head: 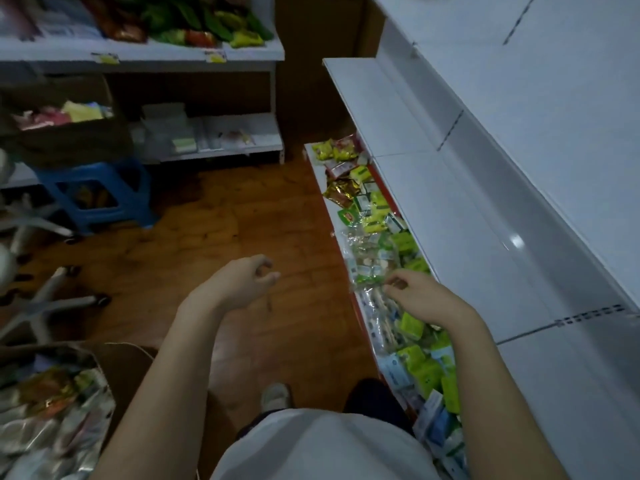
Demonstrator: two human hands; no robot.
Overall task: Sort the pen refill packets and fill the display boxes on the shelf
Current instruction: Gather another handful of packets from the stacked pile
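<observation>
Hovering over the low shelf [341,237], the right hand [414,289] curls loosely above the packets [391,317], seemingly ready to pick; the left hand [247,280] hangs empty, loosely curled, over the floor [207,230].

we count two bare hands, the left hand [247,282] and the right hand [414,292], one blue stool [93,194], one brown box [69,133] on it, one shoe [276,395], and packets [408,327] too many and too blurred to number.
</observation>
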